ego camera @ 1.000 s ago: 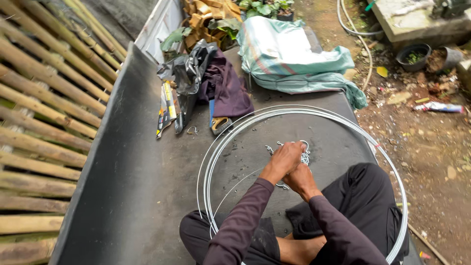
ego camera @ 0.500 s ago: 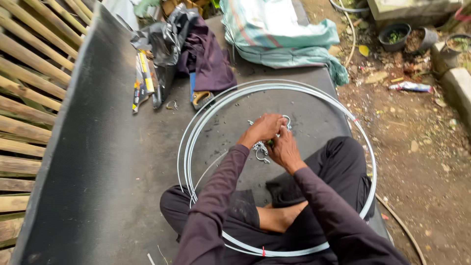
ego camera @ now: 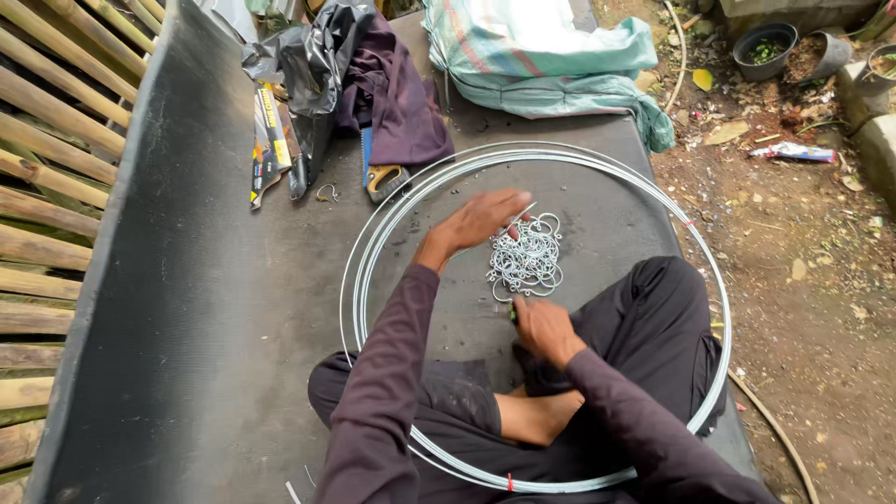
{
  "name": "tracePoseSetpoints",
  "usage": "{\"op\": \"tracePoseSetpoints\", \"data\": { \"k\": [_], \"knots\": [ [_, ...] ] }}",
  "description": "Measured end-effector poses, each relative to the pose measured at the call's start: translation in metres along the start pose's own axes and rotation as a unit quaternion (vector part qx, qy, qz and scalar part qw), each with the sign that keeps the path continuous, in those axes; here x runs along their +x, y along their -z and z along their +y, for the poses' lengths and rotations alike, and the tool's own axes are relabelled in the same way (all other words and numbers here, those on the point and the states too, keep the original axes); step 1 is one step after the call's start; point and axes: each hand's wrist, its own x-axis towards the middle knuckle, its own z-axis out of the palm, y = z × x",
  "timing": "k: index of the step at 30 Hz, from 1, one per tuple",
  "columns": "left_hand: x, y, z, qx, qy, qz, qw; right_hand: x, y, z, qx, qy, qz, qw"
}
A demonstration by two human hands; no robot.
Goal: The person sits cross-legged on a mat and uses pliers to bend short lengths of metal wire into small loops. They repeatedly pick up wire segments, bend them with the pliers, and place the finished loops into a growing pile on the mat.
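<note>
The left hand (ego camera: 481,222) pinches a short wire piece (ego camera: 522,217) over a pile of small wire hooks (ego camera: 527,261); the right hand (ego camera: 541,327), clenched on a barely visible green-handled tool, rests just below the pile. All lie inside a large wire coil (ego camera: 392,215) on a dark platform (ego camera: 187,308). A yellow-and-black package (ego camera: 269,140) lies near the far left edge, a striped sack (ego camera: 551,56) at the far edge; bare earth lies right.

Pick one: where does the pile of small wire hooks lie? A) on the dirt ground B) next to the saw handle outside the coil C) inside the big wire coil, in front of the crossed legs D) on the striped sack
C: the pile of small wire hooks lies on the dark mat inside the big wire coil, between the left hand and the right hand.
</note>
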Motion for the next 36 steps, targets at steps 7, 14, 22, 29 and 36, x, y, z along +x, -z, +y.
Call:
{"op": "tracePoseSetpoints", "data": {
  "k": [7, 14, 22, 29, 36],
  "knots": [
    [-0.048, -0.001, -0.038, -0.058, -0.094, 0.038, 0.993, -0.006, -0.006, 0.002, 0.145, -0.042, -0.155, 0.976],
    [-0.107, -0.035, 0.003, 0.019, -0.122, 0.182, 0.975, 0.036, 0.133, 0.041, 0.36, 0.104, 0.283, 0.883],
    [-0.146, -0.058, 0.058, 0.132, -0.207, 0.265, 0.932, 0.04, 0.229, 0.03, 0.186, 0.233, -0.011, 0.955],
    [-0.162, -0.061, 0.068, 0.238, -0.27, 0.327, 0.874, 0.029, 0.25, 0.017, 0.102, 0.367, 0.067, 0.922],
    [-0.173, -0.064, 0.077, 0.21, -0.313, 0.359, 0.854, 0.009, 0.25, -0.005, 0.124, 0.326, 0.187, 0.918]
  ]
}}
